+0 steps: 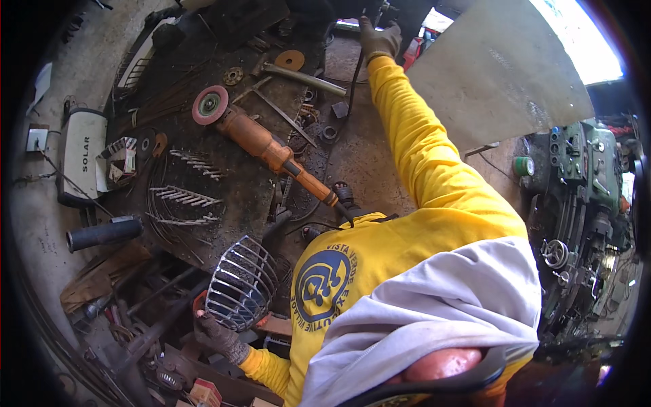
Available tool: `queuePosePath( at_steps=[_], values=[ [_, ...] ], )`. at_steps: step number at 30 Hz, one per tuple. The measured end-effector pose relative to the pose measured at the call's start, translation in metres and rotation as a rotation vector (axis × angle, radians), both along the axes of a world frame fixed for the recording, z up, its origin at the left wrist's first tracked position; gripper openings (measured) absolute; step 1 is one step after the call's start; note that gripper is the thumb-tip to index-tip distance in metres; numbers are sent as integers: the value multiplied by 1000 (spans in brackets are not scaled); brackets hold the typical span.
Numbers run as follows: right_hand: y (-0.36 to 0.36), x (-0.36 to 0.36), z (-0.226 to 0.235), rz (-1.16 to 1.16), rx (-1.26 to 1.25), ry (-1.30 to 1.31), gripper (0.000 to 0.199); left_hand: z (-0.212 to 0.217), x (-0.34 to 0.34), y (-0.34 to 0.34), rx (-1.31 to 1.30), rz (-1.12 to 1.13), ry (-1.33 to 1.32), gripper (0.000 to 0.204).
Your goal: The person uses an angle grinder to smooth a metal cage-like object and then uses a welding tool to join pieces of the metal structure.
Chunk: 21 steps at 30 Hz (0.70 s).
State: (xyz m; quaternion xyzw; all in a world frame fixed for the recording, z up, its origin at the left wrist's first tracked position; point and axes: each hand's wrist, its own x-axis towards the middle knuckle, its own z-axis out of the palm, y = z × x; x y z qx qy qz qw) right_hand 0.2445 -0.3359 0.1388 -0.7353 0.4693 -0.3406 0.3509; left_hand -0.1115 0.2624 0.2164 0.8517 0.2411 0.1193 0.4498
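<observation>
Item: metal basket (pixel 241 288), one, pale bars curved over a rounded frame. Place: held off the lower edge of the dark surface (pixel 243 193), near that edge's right-hand corner.

Item: my left hand (pixel 222 337), gloved. State: fingers bent round the basket's lower end, holding it; part of the grip is hidden.

Item: my right hand (pixel 381 42), gloved, at the end of an outstretched yellow sleeve (pixel 420 136). State: up beside a small metal fitting (pixel 384 8), well apart from the basket; whether it grips anything I cannot tell.

Item: grinder (pixel 258 139), orange, lying unheld. Its disc (pixel 210 105) points toward the upper left of the surface; its handle appears to reach past the right edge.

Item: short metal rods (pixel 186 196), laid in rows toward the left edge.

Item: hammer (pixel 305 79), lying near the upper right corner.

Handling notes, by my judgement: the basket wants a firm hold on its frame, since thin bars could bend under a pinch. With my arms spread this wide, I do best to keep my left wrist steady and the bars clear of the clutter below the lower edge. Before my right hand puts any force on the fitting, I should look squarely at it and keep the loose cuff clear.
</observation>
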Motion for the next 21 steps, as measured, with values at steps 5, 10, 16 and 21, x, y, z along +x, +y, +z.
queuePosePath(
  at_steps=[5, 10, 16, 21],
  values=[
    [-32, 42, -7, 378, -76, 385, 74, -2, -8, -7, 572, -148, 23, 40],
    [-17, 50, -60, 653, -225, 442, 66, 5, -10, -26, 336, 129, -40, 57],
    [-35, 20, -38, 691, 2, 99, 57, 6, -10, -29, 278, 223, -7, 72],
    [-34, -36, 8, 728, 322, -244, 50, -22, -23, -5, 273, 239, -26, 64]
  ],
)
